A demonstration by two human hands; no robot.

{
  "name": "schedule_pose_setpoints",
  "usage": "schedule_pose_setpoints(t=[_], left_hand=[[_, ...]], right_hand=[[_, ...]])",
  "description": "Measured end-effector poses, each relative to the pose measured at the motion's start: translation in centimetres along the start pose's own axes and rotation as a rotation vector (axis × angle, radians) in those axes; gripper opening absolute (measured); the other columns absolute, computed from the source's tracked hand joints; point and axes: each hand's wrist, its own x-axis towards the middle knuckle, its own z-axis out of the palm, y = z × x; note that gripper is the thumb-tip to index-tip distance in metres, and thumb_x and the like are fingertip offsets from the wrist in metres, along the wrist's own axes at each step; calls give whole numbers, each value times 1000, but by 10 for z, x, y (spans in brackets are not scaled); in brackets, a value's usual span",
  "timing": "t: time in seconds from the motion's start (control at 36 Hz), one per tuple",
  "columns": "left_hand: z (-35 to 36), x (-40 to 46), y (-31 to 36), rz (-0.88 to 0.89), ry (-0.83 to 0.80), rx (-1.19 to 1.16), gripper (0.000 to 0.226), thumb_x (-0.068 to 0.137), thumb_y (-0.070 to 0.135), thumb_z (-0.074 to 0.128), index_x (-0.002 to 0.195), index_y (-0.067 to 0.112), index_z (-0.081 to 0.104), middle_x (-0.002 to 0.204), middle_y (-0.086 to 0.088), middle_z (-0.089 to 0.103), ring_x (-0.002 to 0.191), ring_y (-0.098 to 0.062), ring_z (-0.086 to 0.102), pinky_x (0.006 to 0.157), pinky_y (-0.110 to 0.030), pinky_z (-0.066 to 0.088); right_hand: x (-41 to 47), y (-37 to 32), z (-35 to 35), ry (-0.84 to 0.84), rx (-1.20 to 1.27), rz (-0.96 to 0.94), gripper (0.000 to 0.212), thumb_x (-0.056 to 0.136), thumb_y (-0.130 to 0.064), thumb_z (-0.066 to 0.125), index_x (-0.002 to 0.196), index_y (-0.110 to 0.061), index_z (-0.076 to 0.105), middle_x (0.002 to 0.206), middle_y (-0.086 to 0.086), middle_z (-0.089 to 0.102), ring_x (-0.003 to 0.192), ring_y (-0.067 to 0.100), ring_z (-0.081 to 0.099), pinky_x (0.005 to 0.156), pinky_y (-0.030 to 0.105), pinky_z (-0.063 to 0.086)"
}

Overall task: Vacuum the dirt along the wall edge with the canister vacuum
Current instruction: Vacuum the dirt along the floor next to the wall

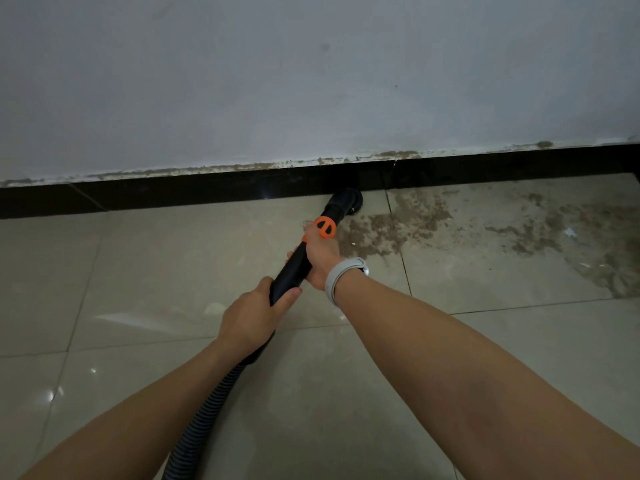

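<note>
A black vacuum wand with an orange collar points at the wall base. Its round black nozzle touches the floor right against the black skirting. My right hand, with a white wristband, grips the wand just below the orange collar. My left hand grips the wand's lower end, where the ribbed grey hose begins. Brown dirt spreads over the tiles to the right of the nozzle, along the skirting. The canister itself is out of view.
A pale grey wall with a stained lower edge fills the upper half. Glossy beige floor tiles to the left of the nozzle look free of dirt. More dirt patches lie at the far right.
</note>
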Motion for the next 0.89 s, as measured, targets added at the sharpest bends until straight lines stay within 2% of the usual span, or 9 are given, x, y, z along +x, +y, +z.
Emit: schedule_pose_setpoints(t=[0.06, 0.17, 0.25, 0.33, 0.5, 0.64, 0.75, 0.89], left_hand=[[1, -7, -6, -13, 23, -6, 45, 89, 65, 42, 88, 20, 46, 70, 0, 64, 59, -16, 61, 52, -30, 44], [1, -21, -13, -45, 60, -52, 42, 89, 65, 43, 85, 22, 45, 68, 0, 64, 59, -15, 61, 49, -27, 39], [-4, -28, -19, -80, 74, -75, 43, 89, 65, 44, 87, 21, 47, 69, -1, 65, 60, -16, 62, 51, -29, 42], [-9, -37, -27, -102, 86, -98, 42, 89, 64, 44, 85, 23, 46, 70, -2, 65, 60, -17, 62, 52, -29, 44], [-18, -52, -46, -132, 84, -140, 40, 89, 62, 46, 83, 23, 48, 66, 0, 65, 58, -16, 63, 57, -33, 50], [-18, -62, -52, -126, 59, -159, 40, 89, 62, 46, 83, 23, 48, 65, 0, 66, 58, -14, 64, 61, -35, 52], [-15, -71, -51, -118, 45, -170, 38, 89, 62, 46, 83, 23, 48, 63, 0, 66, 55, -11, 64, 60, -34, 53], [-9, -81, -44, -115, 28, -185, 36, 91, 59, 47, 84, 24, 47, 65, 1, 67, 57, -12, 65, 61, -35, 53]], right_hand=[[-4, 5, 5, -31, -2, 20, 28, 96, -39, 54, 93, -12, 47, 76, 7, 53, 64, 21, 59, 72, 37, 56], [-10, 13, 14, -85, -50, 35, 26, 97, -38, 52, 92, -13, 48, 75, 8, 54, 66, 21, 58, 83, 42, 55], [-16, 17, 25, -124, -67, 37, 27, 99, -37, 51, 100, -10, 48, 77, 9, 54, 67, 22, 57, 87, 44, 53], [-23, 21, 37, -153, -98, 51, 30, 99, -37, 51, 107, -9, 46, 80, 9, 53, 68, 22, 57, 84, 42, 53], [-34, 37, 57, -144, -131, 87, 30, 98, -38, 52, 106, -9, 46, 83, 9, 52, 63, 23, 58, 81, 42, 55], [-43, 47, 60, -120, -134, 58, 40, 98, -36, 51, 124, -7, 44, 87, 10, 53, 61, 22, 58, 69, 40, 54], [-48, 53, 54, -107, -143, 71, 32, 98, -38, 52, 110, -9, 43, 86, 10, 54, 61, 22, 59, 74, 41, 55], [-53, 57, 45, -88, -139, 82, 39, 98, -38, 51, 120, -8, 43, 86, 9, 53, 63, 22, 59, 77, 42, 55]])
